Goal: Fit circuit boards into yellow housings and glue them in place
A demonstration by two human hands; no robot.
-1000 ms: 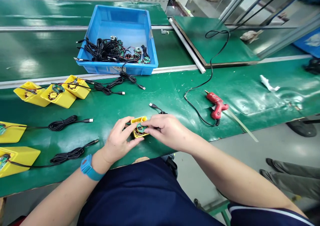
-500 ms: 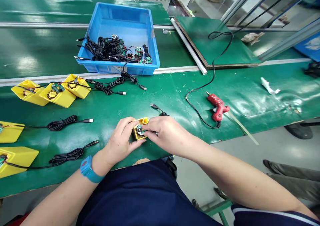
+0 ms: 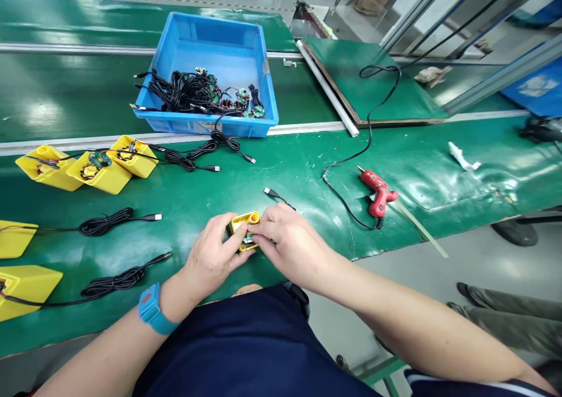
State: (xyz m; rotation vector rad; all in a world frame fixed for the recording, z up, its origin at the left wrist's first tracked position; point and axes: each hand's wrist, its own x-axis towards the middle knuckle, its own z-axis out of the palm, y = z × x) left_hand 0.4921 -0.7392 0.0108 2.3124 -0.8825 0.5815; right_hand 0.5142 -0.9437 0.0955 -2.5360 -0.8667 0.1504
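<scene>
My left hand (image 3: 216, 249) is closed around a small yellow plastic housing (image 3: 252, 216) near the bench's front edge, its thumb reaching into the opening. Inside the housing sits a green circuit board (image 3: 248, 239), partly covered by fingers. My right hand (image 3: 285, 239) pinches at the board from the right side; its fingertips hide part of what they grip. A black cable with a USB plug (image 3: 273, 194) lies just beyond the right hand, and the rest of it passes out of sight under that hand.
A blue bin (image 3: 206, 125) holds tangled black cables and circuit boards. Several yellow housings (image 3: 108, 177) with coiled cables (image 3: 105, 221) lie to the left. A red glue gun (image 3: 377, 192) with its cord rests at right. Someone's legs (image 3: 509, 321) show at lower right.
My left thumb has moved from the housing's edge onto the board inside. The board appears tilted or lower in the housing. My right hand stays at the opening, and the view has shifted slightly.
</scene>
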